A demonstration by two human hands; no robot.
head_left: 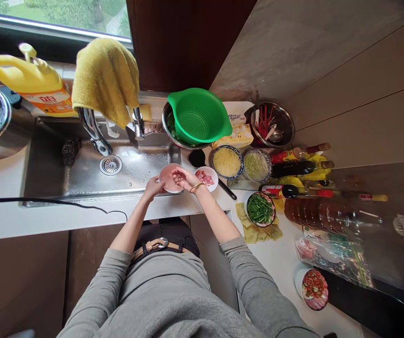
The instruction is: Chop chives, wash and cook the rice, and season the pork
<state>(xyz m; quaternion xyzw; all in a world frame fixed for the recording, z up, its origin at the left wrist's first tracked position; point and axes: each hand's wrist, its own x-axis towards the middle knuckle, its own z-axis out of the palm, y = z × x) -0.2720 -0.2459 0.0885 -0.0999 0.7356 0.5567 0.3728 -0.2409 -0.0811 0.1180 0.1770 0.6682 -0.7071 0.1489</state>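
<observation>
Nearest the person, at the counter's front right corner, one white round bowl of chopped red chilli (314, 288) sits half cut off beside a crumpled clear plastic bag (332, 258) whose contents are hard to make out. Further in, one patterned bowl of chopped green scallions (260, 209) rests on folded yellow cloths (258, 231), next to a large clear bottle of brown liquid (323, 216) lying on its side. At the counter edge where it meets the steel sink (89, 173), the left hand (153, 187) grips the rim of a pink round bowl (168, 180), while the right hand (185, 178), fingers loosely curled, hovers over that bowl's opening; whether it holds anything I cannot tell, and the bowl's contents are hidden by it. Just right of it stands one small white bowl of diced pink meat (206, 178). Behind come two more bowls, one of pale shredded food (226, 162) and one of green shreds (257, 165), then several sauce bottles (300, 166) too crowded to count. Farthest back, a green plastic colander (198, 117) sits in a steel bowl, beside one steel bowl of utensils (274, 123).
</observation>
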